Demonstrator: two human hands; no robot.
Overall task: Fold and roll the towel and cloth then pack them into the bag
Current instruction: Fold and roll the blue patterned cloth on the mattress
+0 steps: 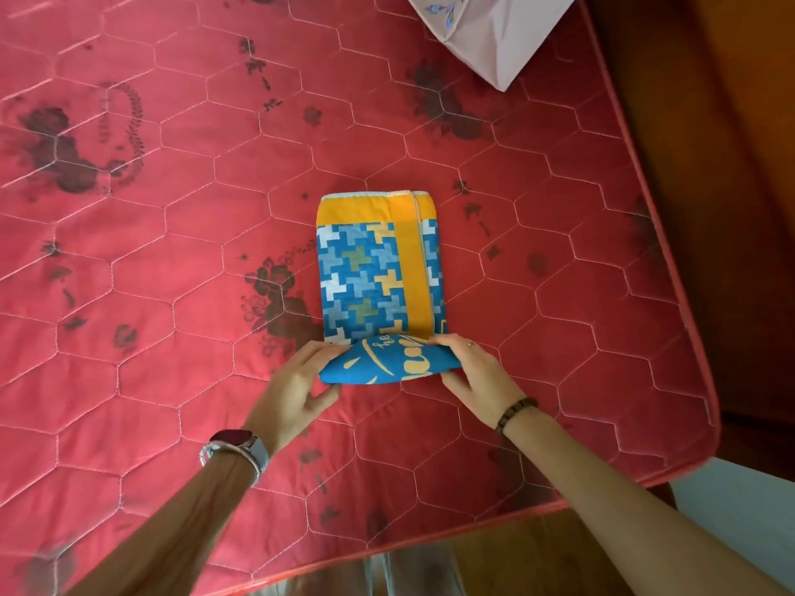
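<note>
A blue and orange patterned cloth (370,268) lies folded into a narrow strip in the middle of the red quilted mattress (172,208). Its near end is turned over into a short blue roll (387,363) with yellow lettering. My left hand (297,380) grips the roll's left end, fingers on top and thumb beneath. At the roll's right end, my right hand (469,372) holds it the same way. A pale pink bag (494,32) with a blue print lies at the mattress's far right corner, cut off by the frame's top.
The mattress edge runs close along the right and the near side. Beyond it stand a brown wooden bed frame (710,165) and a strip of pale floor (740,501) at the lower right. I wear a watch on my left wrist and a bead bracelet on my right.
</note>
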